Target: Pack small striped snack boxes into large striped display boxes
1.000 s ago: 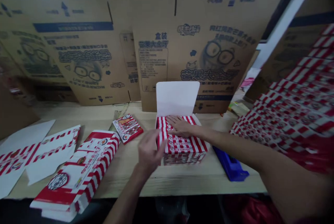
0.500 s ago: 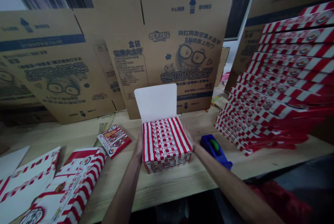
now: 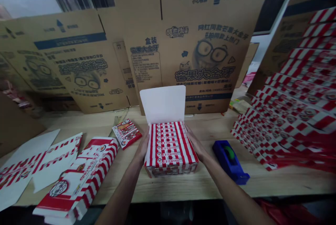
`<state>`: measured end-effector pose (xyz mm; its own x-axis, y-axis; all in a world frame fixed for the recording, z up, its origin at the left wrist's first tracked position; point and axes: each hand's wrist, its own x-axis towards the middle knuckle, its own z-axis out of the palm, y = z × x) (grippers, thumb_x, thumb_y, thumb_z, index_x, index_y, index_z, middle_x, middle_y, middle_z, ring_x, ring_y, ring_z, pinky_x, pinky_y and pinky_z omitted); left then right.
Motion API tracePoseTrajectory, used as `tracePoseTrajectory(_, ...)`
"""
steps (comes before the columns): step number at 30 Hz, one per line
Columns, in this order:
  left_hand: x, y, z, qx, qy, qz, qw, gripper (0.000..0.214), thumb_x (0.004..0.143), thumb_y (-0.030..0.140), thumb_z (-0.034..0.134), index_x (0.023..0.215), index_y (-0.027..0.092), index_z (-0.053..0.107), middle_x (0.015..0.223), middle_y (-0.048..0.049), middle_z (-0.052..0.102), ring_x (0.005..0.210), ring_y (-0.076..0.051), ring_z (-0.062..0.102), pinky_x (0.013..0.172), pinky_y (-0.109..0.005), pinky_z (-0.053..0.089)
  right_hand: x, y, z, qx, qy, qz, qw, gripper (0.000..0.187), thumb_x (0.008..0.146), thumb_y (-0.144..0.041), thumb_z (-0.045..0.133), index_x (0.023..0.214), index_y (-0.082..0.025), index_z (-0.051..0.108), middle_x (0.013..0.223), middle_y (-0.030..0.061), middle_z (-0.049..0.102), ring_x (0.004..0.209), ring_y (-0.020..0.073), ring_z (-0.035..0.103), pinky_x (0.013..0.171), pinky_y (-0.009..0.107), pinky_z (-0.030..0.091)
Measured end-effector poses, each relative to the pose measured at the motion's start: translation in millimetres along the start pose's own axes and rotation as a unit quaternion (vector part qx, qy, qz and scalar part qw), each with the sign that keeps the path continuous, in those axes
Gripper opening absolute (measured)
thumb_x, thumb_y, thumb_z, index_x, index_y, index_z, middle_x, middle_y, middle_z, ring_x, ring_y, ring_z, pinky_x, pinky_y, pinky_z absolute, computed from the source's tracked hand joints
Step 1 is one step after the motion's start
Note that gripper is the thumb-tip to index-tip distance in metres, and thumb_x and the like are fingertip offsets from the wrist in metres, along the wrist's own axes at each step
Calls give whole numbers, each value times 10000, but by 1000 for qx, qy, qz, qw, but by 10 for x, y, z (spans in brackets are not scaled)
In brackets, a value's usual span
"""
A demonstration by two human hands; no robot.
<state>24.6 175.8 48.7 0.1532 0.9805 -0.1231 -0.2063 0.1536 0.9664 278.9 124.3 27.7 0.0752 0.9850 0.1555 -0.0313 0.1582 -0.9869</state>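
A small display box [image 3: 170, 169] stands on the wooden table [image 3: 183, 186] right in front of me, its white lid [image 3: 163, 104] flipped up at the back. It is filled to the top with red-and-white striped packets [image 3: 169, 142]. My left hand [image 3: 144, 144] presses flat against the box's left side. My right hand [image 3: 195, 144] lies against its right side. Both hands clasp the box between them, fingers pointing away from me.
A blue tape dispenser [image 3: 229, 161] lies just right of the box. One loose red packet [image 3: 127, 133] lies to the left. Flattened striped cartons [image 3: 78, 179] sit at the near left, a tall stack of them [image 3: 294, 113] at the right. Big printed cardboard cartons [image 3: 199, 50] lean behind.
A second ago my right hand lay on top of the packets and my left reached in. Both hands have moved to the box's sides. My view has shifted about.
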Motion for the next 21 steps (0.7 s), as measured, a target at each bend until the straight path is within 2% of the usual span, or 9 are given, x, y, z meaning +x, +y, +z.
tracePoseTrajectory(2,74,-46,-70,33,-2,13,999,631,744,335,720,1343,234,549,1406,-65,555,1299,-302,507,1105,-420,401,55,69,-60,-32,-6,9,999,676,852,-558,503,1459,-292,368,1592,13,265,1471,235,227,1216,471,138)
tracePoseTrajectory(4,147,-43,-125,39,-7,12,999,789,681,269,752,1415,252,462,1475,-75,477,1306,-320,495,1073,-438,434,150,78,-141,-63,-21,9,998,726,829,-460,529,1491,-288,287,1599,40,243,1459,237,260,1197,490,191)
tracePoseTrajectory(7,264,37,-186,59,-27,13,998,1077,598,216,788,1518,287,233,1595,-107,246,1395,-329,373,1068,-438,431,349,-9,-261,-82,-61,-9,995,951,730,-373,614,1530,-286,106,1624,80,139,1484,251,182,1165,523,230)
tracePoseTrajectory(9,344,118,-218,90,-44,23,995,1204,541,181,812,1537,289,143,1626,-114,105,1455,-329,242,1099,-427,388,477,-99,-319,-59,-117,-26,991,1024,654,-335,687,1515,-277,135,1623,103,136,1483,265,182,1151,511,258)
tracePoseTrajectory(11,412,193,-238,138,-78,50,986,1232,527,177,811,1539,298,118,1632,-99,63,1472,-327,183,1111,-424,370,565,-174,-354,-25,-173,-38,984,959,610,-305,738,1452,-269,281,1583,109,275,1442,263,298,1143,476,288)
tracePoseTrajectory(14,458,258,-248,199,-131,85,967,1136,570,257,795,1525,305,181,1625,-88,140,1462,-328,216,1097,-432,389,603,-225,-389,-20,-180,-23,983,729,585,-289,773,1255,-272,486,1499,77,432,1366,261,422,1132,471,303)
tracePoseTrajectory(16,449,271,-259,209,-150,91,962,984,613,352,780,1480,277,318,1589,-103,264,1424,-331,312,1089,-440,400,581,-233,-415,-45,-161,-4,986,501,577,-287,781,1037,-257,586,1507,66,420,1378,278,404,1132,474,297)
tracePoseTrajectory(18,425,285,-291,227,-176,93,953,820,644,450,756,1384,240,474,1560,-119,327,1385,-337,384,1072,-450,418,540,-246,-447,-69,-154,10,986,338,573,-288,786,856,-233,609,1533,67,383,1415,301,346,1134,471,292)
tracePoseTrajectory(21,407,348,-391,268,-214,81,936,689,652,535,725,1254,220,614,1586,-114,269,1411,-342,343,1074,-448,413,484,-300,-501,-85,-161,34,983,302,605,-307,772,868,-236,644,1548,69,362,1439,309,300,1126,477,307)
